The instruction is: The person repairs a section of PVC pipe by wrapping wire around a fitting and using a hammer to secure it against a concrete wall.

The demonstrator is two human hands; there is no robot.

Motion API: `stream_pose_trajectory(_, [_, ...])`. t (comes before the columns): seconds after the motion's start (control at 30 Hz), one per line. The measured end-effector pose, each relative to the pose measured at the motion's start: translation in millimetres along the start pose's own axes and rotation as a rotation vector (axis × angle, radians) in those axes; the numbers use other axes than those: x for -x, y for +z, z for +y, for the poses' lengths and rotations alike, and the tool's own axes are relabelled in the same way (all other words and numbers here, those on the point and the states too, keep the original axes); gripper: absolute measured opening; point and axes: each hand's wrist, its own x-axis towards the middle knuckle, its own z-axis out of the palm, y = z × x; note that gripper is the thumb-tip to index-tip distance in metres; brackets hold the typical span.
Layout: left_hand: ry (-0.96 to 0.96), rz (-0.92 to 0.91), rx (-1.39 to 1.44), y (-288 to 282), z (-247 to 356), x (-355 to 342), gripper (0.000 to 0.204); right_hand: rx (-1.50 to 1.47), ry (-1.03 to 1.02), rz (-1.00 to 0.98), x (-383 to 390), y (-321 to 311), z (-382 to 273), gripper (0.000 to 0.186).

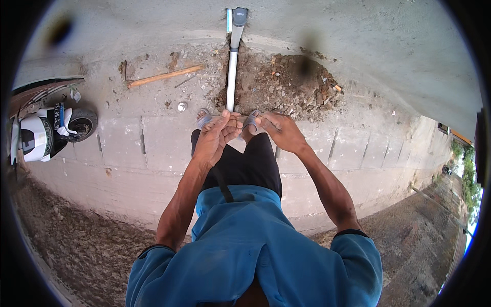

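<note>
Both my hands are raised in front of my thighs, fingertips facing each other a short way apart. My left hand has its thumb and fingers drawn together. With a pinched thumb and forefinger, my right hand stays level with it. Whatever they hold, perhaps something thin between them, is too small to make out. Just beyond the hands, a white pipe lies in a narrow trench, leading up to a grey pipe fitting at the wall. A small light-blue and white strip is beside that fitting.
Right of the trench rises a heap of soil and rubble. On the left lie a wooden-handled digging tool and a small white round container. A white motorbike stands at the far left. My sandalled feet are at the trench end.
</note>
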Motion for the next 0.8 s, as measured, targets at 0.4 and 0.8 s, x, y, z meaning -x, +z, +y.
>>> stream_pose_trajectory(0.4, [-0.026, -0.086, 0.088, -158, -156, -294, 0.043, 0.185, -0.384, 0.289, -174, 131, 340, 0.014])
stream_pose_trajectory(0.8, [0.344, 0.112, -0.479, -302, -277, -450, 0.052, -0.174, -0.02, -0.076, -289, 260, 542, 0.035])
